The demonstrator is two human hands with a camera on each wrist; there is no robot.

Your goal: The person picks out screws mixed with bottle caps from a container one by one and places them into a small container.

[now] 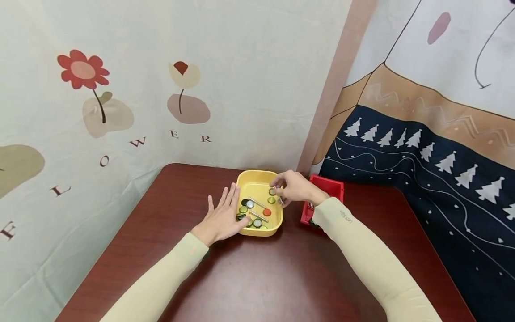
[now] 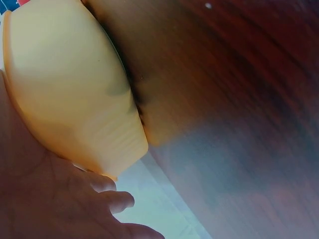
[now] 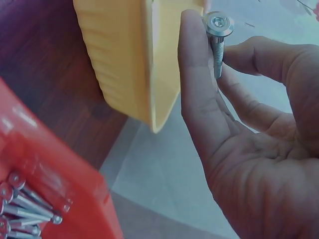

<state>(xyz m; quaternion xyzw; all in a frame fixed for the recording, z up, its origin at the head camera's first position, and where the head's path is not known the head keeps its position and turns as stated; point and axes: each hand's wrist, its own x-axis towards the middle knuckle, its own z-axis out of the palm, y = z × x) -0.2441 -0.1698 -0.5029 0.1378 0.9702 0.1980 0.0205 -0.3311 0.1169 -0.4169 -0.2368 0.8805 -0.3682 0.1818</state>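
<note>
A yellow plastic tray (image 1: 259, 232) holds several bottle caps and a few long bolts (image 1: 259, 216); one cap is orange (image 1: 267, 212), others are green, white or black. Along its left side, my left hand (image 1: 221, 221) rests with straight, spread fingers, the thumb over the near left corner. In the left wrist view those fingers lie against the tray's outer wall (image 2: 75, 84). My right hand (image 1: 295, 185), over the tray's right side, pinches a silver bolt (image 3: 218, 47) between thumb and fingers. The bolt has a wide, flat socket head, which points up in the right wrist view.
Right of the yellow tray stands a red bin (image 1: 327, 182), partly covered by my right forearm. Several silver bolts (image 3: 30, 204) lie inside it. The dark wooden table (image 1: 257, 273) meets a printed cloth wall (image 1: 257, 112) behind the tray.
</note>
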